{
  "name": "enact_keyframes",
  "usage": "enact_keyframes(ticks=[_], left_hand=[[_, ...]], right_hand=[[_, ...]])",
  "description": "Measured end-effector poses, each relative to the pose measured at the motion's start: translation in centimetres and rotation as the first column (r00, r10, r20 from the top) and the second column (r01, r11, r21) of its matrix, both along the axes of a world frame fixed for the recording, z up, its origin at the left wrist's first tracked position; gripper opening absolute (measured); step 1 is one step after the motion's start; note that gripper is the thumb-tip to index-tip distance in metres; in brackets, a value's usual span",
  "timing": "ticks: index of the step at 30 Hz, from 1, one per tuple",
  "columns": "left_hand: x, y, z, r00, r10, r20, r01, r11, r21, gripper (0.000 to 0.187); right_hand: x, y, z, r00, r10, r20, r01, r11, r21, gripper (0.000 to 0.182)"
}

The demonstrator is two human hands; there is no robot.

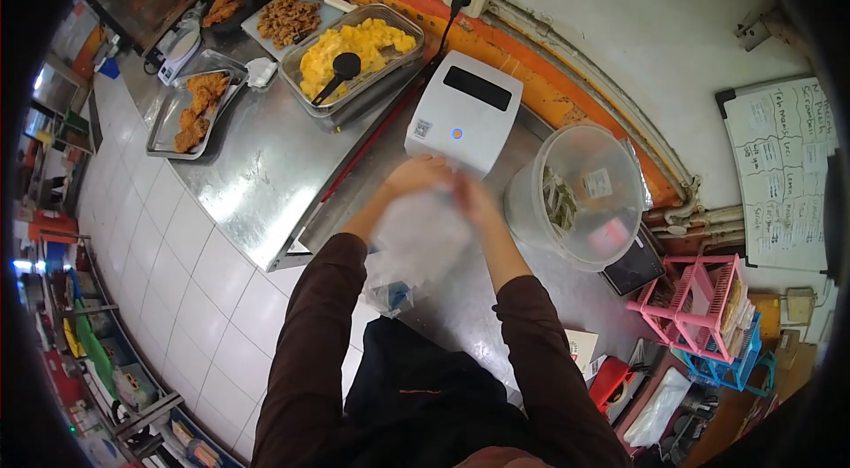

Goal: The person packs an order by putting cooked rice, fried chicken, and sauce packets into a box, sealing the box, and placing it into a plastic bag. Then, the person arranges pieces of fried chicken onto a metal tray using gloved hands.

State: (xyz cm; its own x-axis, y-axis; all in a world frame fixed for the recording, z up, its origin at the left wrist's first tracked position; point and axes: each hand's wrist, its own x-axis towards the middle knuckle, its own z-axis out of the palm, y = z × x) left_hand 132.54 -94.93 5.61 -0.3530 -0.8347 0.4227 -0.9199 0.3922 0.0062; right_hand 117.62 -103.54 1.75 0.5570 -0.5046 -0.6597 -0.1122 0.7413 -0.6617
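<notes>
The bag (416,242), whitish and see-through, is blurred in front of the person's body, so its outline and folds are hard to make out. The left grip (416,174) is at its top edge, fingers bent over toward the middle; the right grip (472,198) is smeared at the upper right side. I cannot tell whether either one is pinching the film or merely touching it — blur hides the fingertips. Something blue (398,293) shows at the bag's lower end, too indistinct to name.

Just beyond both grips is the white machine (465,114), its near edge partly covered by the left one. The tub (575,193) is to the right, its contents dimly visible through the wall. The whiteboard (784,171) is cut off by the dark rim of the view, its writing mostly unreadable.

The tabletop (257,176) on the left has a wide stretch of metal between the chicken tray (190,114) and its near edge, with floor (208,278) below. On the right there is less room — the tub is near the right forearm, and a pink rack (695,304) is farther out.
</notes>
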Motion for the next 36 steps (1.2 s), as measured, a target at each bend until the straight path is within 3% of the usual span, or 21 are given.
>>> enact_keyframes(ticks=[6, 13, 16, 18, 19, 20, 21, 22, 24, 26, 27, 28, 29, 30, 31, 32, 33, 34, 35, 36], left_hand=[[-0.1, -0.8, 0.2, 1.000, 0.019, -0.016, -0.019, 0.999, -0.037, 0.009], [-0.1, -0.6, 0.1, 1.000, -0.031, 0.006, 0.031, 0.999, -0.045, 0.009], [-0.8, 0.4, 1.5, 0.989, -0.017, -0.149, 0.013, 0.999, -0.030, 0.010], [-1.6, 2.3, 3.4, 0.886, 0.051, -0.461, -0.103, 0.991, -0.089, 0.006], [-3.0, 3.6, 4.4, 0.883, 0.043, -0.468, -0.087, 0.993, -0.074, 0.006], [-4.6, 5.3, 5.4, 0.526, 0.171, -0.833, -0.300, 0.954, 0.007, 0.005], [-6.1, 6.6, 5.7, 0.024, 0.214, -0.977, -0.442, 0.878, 0.182, 0.004], [-7.8, 7.7, 5.3, 0.016, 0.224, -0.975, -0.425, 0.884, 0.196, 0.004], [-11.7, 8.8, 4.1, -0.356, 0.269, -0.895, -0.268, 0.888, 0.373, 0.007], [-17.1, 8.9, 0.6, -0.411, 0.333, -0.848, -0.127, 0.901, 0.415, 0.009], [-19.7, 8.5, -0.5, -0.449, 0.390, -0.804, -0.011, 0.897, 0.441, 0.011], [-22.2, 8.0, -0.4, -0.437, 0.417, -0.797, 0.062, 0.898, 0.436, 0.011], [-24.8, 7.6, -0.1, -0.016, 0.359, -0.933, -0.028, 0.933, 0.359, 0.016], [-27.4, 7.2, 0.3, 0.407, 0.230, -0.884, -0.067, 0.973, 0.222, 0.021], [-29.8, 6.8, 0.7, 0.581, 0.147, -0.800, -0.017, 0.986, 0.169, 0.034], [-32.2, 6.1, 1.3, 0.577, 0.104, -0.810, 0.053, 0.985, 0.164, 0.034], [-34.8, 5.6, 1.9, 0.736, 0.014, -0.677, 0.317, 0.876, 0.363, 0.038], [-37.3, 5.4, 2.3, 0.837, -0.142, -0.529, 0.475, 0.669, 0.572, 0.042], [-39.8, 5.5, 2.0, 0.831, -0.172, -0.529, 0.500, 0.649, 0.574, 0.042], [-42.5, 5.9, 0.7, 0.876, -0.349, -0.332, 0.469, 0.776, 0.421, 0.038]], right_hand=[[0.4, -0.3, 2.1, 0.995, 0.045, -0.093, -0.038, 0.997, 0.072, 0.012], [0.6, -1.3, 0.2, 0.983, 0.118, -0.142, -0.118, 0.993, 0.013, 0.014], [0.5, -1.3, -0.8, 0.983, 0.107, -0.146, -0.110, 0.994, -0.010, 0.016], [-0.3, -0.4, -0.8, 0.987, 0.082, -0.139, -0.085, 0.996, -0.015, 0.018], [-1.0, 0.6, 0.3, 0.982, 0.001, -0.189, -0.025, 0.992, -0.123, 0.020], [-1.8, 1.8, 0.9, 0.969, -0.083, -0.235, 0.028, 0.973, -0.230, 0.023], [-2.7, 3.2, 0.8, 0.967, -0.245, -0.070, 0.217, 0.937, -0.273, 0.025], [-4.2, 5.2, 2.0, 0.962, -0.260, -0.084, 0.230, 0.936, -0.266, 0.025], [-7.7, 9.1, 6.0, 0.928, -0.222, 0.297, 0.323, 0.878, -0.353, 0.024], [-12.4, 12.6, 6.4, 0.959, -0.265, 0.104, 0.275, 0.768, -0.579, 0.026], [-14.8, 13.7, 7.3, 0.942, -0.325, 0.088, 0.312, 0.747, -0.587, 0.026], [-17.3, 14.7, 8.5, 0.879, -0.477, 0.021, 0.394, 0.699, -0.596, 0.027], [-19.7, 15.3, 9.2, 0.786, -0.616, -0.041, 0.468, 0.638, -0.612, 0.028], [-23.0, 15.6, 8.4, 0.737, -0.673, -0.055, 0.501, 0.599, -0.625, 0.028], [-27.1, 15.9, 6.5, 0.605, -0.786, -0.125, 0.512, 0.505, -0.695, 0.028], [-31.2, 16.4, 5.0, 0.453, -0.873, -0.179, 0.500, 0.415, -0.760, 0.028], [-34.8, 16.9, 4.3, 0.325, -0.936, -0.134, 0.580, 0.309, -0.754, 0.029], [-38.3, 17.4, 3.7, 0.198, -0.976, -0.091, 0.643, 0.199, -0.740, 0.030], [-41.6, 18.5, 3.3, 0.160, -0.969, -0.186, 0.624, 0.245, -0.742, 0.032], [-44.1, 19.5, 3.0, 0.128, -0.952, -0.280, 0.609, 0.298, -0.735, 0.035]])
